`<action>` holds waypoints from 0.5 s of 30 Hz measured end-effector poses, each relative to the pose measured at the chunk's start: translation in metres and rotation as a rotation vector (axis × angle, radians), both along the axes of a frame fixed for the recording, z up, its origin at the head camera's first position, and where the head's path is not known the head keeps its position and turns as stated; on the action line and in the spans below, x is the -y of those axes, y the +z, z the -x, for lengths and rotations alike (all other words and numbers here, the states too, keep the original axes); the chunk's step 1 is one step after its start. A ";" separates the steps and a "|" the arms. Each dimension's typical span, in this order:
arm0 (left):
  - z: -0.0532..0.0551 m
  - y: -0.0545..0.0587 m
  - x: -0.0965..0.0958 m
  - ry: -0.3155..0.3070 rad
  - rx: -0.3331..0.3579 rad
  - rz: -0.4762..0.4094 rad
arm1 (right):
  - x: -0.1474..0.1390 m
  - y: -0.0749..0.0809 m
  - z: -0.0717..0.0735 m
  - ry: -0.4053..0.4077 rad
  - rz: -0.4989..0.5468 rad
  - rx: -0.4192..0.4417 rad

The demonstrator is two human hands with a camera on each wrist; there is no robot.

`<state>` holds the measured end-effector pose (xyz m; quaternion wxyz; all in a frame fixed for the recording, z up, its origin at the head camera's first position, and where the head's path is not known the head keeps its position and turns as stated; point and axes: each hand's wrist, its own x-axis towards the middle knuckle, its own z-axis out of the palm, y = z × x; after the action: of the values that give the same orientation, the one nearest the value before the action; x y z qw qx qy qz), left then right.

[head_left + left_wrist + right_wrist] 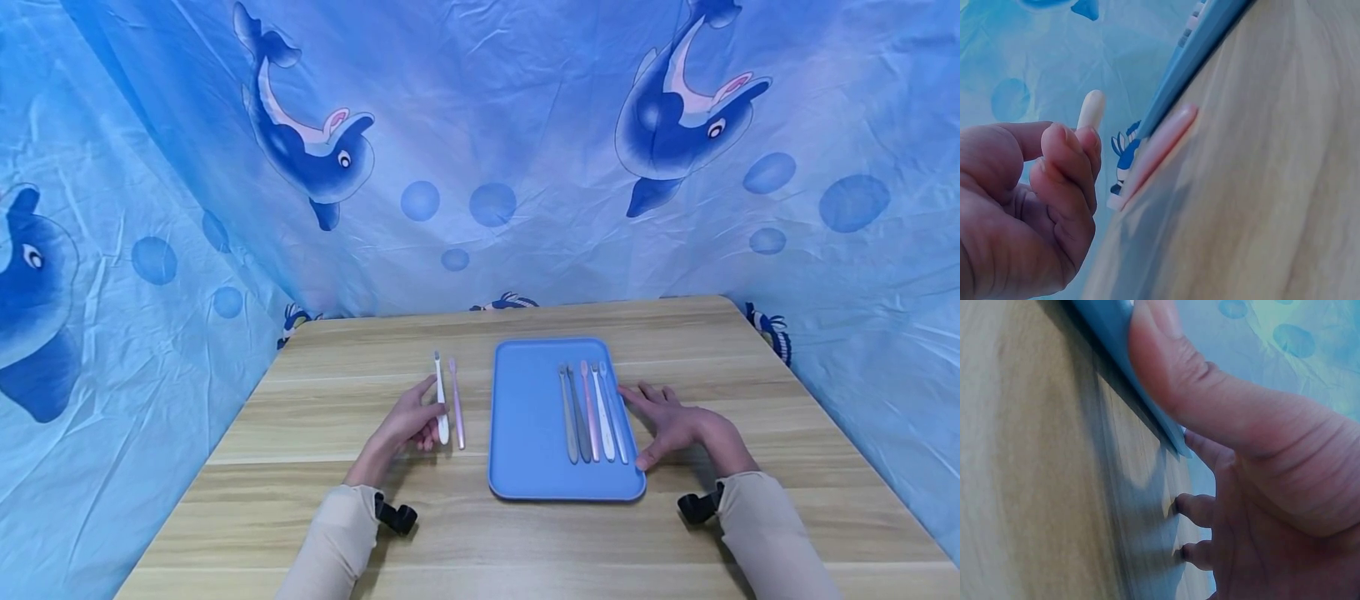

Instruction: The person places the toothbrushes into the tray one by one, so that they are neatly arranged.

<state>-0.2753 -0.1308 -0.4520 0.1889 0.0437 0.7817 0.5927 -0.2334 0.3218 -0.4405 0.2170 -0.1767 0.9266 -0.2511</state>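
Observation:
My left hand (411, 417) pinches a white toothbrush (442, 431) between thumb and fingers, bristle head pointing away from me. The handle's rounded end sticks out past the fingertips in the left wrist view. Just right of it, a pink-purple toothbrush (457, 406) lies on the table. My right hand (671, 422) rests at the right edge of a blue tray (521, 417), thumb and forefinger touching the rim, the other fingers spread. In the tray's right half lie several toothbrushes side by side: a grey one (568, 421), a darker grey, a pink (589, 412), a white and a blue one (615, 421).
The wood-grain table (300, 492) reaches back to a blue curtain (450, 100) printed with dolphins and bubbles. More curtain hangs along the left and right sides. Each wrist wears a small black camera.

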 end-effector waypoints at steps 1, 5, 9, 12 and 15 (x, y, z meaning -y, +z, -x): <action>0.000 0.001 -0.001 -0.006 -0.006 0.001 | 0.000 0.000 0.000 0.000 0.001 0.000; -0.002 0.005 -0.005 -0.032 -0.024 -0.008 | 0.001 0.001 -0.001 -0.001 0.008 0.004; -0.004 0.008 -0.011 -0.049 -0.023 -0.004 | 0.001 0.002 -0.002 0.002 0.011 0.004; -0.004 0.011 -0.016 -0.063 -0.022 -0.005 | 0.001 0.003 -0.002 0.002 0.014 0.007; -0.005 0.013 -0.021 -0.082 -0.024 -0.026 | 0.002 0.004 -0.002 -0.001 0.016 0.006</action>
<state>-0.2708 -0.1094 -0.4391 0.2031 0.0855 0.7736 0.5941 -0.2309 0.3202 -0.4369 0.2181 -0.1772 0.9240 -0.2593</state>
